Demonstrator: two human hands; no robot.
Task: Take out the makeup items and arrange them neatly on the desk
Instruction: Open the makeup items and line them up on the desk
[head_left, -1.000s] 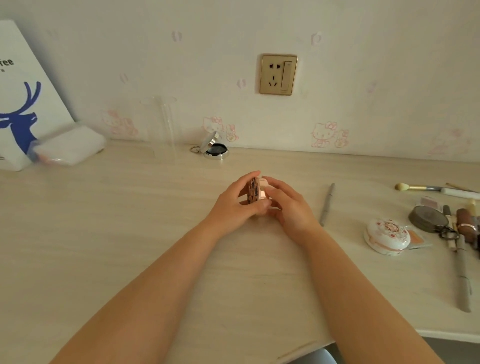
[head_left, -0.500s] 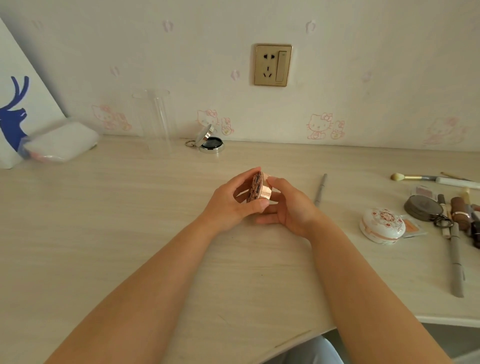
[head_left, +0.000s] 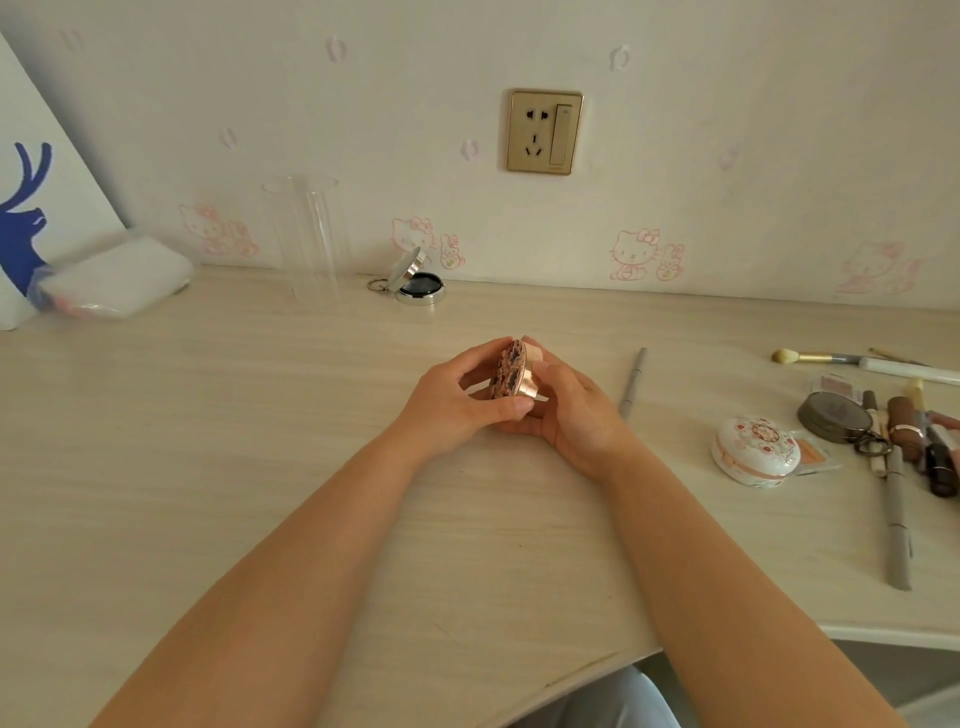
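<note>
While other makeup lies at the frame's right, both hands, left hand (head_left: 457, 400) and right hand (head_left: 574, 410), grip clamped, hold a round compact (head_left: 511, 375) above the worktop (head_left: 260, 441) at centre.

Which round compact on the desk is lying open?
The small silver compact by the wall, lid tilted up. The white floral compact and dark round one lie shut.
</note>
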